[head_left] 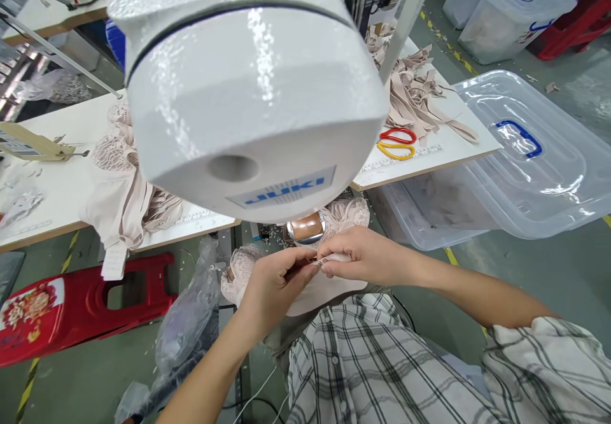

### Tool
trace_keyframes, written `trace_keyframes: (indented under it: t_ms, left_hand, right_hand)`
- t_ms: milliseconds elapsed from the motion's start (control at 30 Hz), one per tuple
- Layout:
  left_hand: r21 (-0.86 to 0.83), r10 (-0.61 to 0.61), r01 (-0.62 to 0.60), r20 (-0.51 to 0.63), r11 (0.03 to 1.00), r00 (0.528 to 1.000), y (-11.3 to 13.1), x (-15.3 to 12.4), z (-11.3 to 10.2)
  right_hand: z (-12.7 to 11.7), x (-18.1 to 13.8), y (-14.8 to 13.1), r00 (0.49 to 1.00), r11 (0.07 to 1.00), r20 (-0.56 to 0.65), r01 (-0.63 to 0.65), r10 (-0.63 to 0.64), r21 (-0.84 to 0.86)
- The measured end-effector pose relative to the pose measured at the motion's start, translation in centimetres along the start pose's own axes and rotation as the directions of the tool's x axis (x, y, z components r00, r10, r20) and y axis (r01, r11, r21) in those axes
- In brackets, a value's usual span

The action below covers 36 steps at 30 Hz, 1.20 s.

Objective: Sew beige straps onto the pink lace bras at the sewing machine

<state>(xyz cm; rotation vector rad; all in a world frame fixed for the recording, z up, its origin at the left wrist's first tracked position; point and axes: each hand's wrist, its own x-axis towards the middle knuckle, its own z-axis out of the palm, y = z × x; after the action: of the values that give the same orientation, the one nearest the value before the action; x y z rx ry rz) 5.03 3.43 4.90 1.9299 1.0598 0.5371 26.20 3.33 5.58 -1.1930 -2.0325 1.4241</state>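
Note:
My left hand (274, 284) and my right hand (365, 257) meet just below the big white sewing machine head (248, 86). Both pinch the same small strip of pale lace fabric (329, 259) between thumb and fingers. More beige lace garment (346, 211) lies on my lap under the hands and spills out to the left. A shiny copper-coloured part (305, 228) shows right behind my fingers, under the machine.
Piles of lace pieces (126, 188) and beige straps (415, 93) lie on the white table (57, 188). Red and yellow scissor handles (397, 142) rest near its right edge. Clear plastic bins (525, 150) stand right, a red stool (81, 306) left.

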Motion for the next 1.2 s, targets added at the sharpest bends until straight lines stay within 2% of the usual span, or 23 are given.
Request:
trace_keyframes:
  t_ms: [133, 233, 333, 400, 500, 567, 600, 667, 733, 767, 833, 933, 1000, 1100, 1167, 1200]
  left_hand:
    - [0.104, 0.046, -0.052, 0.060, 0.993, 0.997, -0.1, 0.5, -0.5]
    - [0.223, 0.104, -0.114, 0.057, 0.968, 0.993, 0.0, 0.7, -0.8]
    - [0.181, 0.129, -0.139, 0.064, 0.974, 0.990, 0.2, 0.9, -0.9]
    - [0.131, 0.098, -0.096, -0.009, 0.987, 0.995, 0.0, 0.9, -0.6]
    - [0.224, 0.049, 0.010, -0.255, 0.975, 0.966, -0.8, 0.8, -0.1]
    - [0.411, 0.179, -0.041, -0.303, 0.911, 0.936, -1.8, 0.7, 0.0]
    - [0.518, 0.290, -0.114, -0.272, 0.848, 0.917, -2.4, 0.7, 0.0]
    - [0.691, 0.512, -0.276, -0.158, 0.668, 0.844, -3.4, 0.8, -0.3]
    - [0.784, 0.644, -0.353, -0.077, 0.511, 0.761, -4.2, 1.0, -0.7]
    - [0.806, 0.670, -0.367, -0.050, 0.465, 0.740, -4.4, 1.2, -0.9]
    - [0.820, 0.684, -0.382, -0.016, 0.427, 0.729, -4.3, 1.4, -1.2]
    - [0.840, 0.646, -0.347, -0.006, 0.417, 0.763, -3.3, 1.4, -1.1]
    - [0.854, 0.592, -0.295, -0.019, 0.429, 0.806, -2.4, 1.3, -0.9]
    - [0.836, 0.512, -0.250, -0.042, 0.488, 0.858, -1.6, 1.2, -0.8]
    - [0.809, 0.510, -0.278, -0.031, 0.517, 0.859, -1.8, 1.4, -1.3]
    - [0.799, 0.536, -0.320, -0.003, 0.509, 0.844, -2.2, 1.6, -1.7]
  right_hand:
    - [0.2, -0.1, 0.2, 1.000, 0.999, -0.017, 0.014, -0.015, -0.041]
    - [0.5, -0.4, 0.3, 0.987, 0.988, -0.121, 0.089, -0.105, -0.128]
    - [0.2, -0.1, -0.2, 0.959, 0.955, -0.184, 0.168, -0.216, -0.246]
    - [-0.5, 0.7, -0.6, 0.957, 0.945, -0.175, 0.179, -0.232, -0.273]
    - [-1.8, 2.5, -1.2, 0.974, 0.952, -0.155, 0.118, -0.166, -0.282]
    - [-2.4, 3.5, -1.4, 0.983, 0.949, -0.152, 0.055, -0.107, -0.310]
    - [-2.5, 3.9, -1.5, 0.985, 0.944, -0.153, 0.029, -0.083, -0.330]
    - [-2.6, 4.2, -1.7, 0.987, 0.931, -0.150, -0.001, -0.058, -0.366]
    - [-2.6, 4.2, -2.0, 0.987, 0.920, -0.155, -0.015, -0.050, -0.391]
    - [-2.6, 4.1, -2.1, 0.986, 0.916, -0.157, -0.017, -0.050, -0.400]
    - [-2.6, 4.0, -2.1, 0.987, 0.908, -0.152, -0.018, -0.050, -0.418]
    - [-2.2, 3.6, -1.3, 0.980, 0.898, -0.187, -0.017, -0.073, -0.439]
    - [-1.4, 3.1, -0.2, 0.949, 0.882, -0.269, 0.017, -0.162, -0.471]
    - [0.3, 2.4, 1.5, 0.844, 0.793, -0.386, 0.073, -0.372, -0.604]
    - [1.3, 2.1, 2.2, 0.753, 0.736, -0.451, 0.065, -0.479, -0.673]
    - [1.7, 2.1, 2.4, 0.710, 0.724, -0.485, 0.050, -0.511, -0.688]
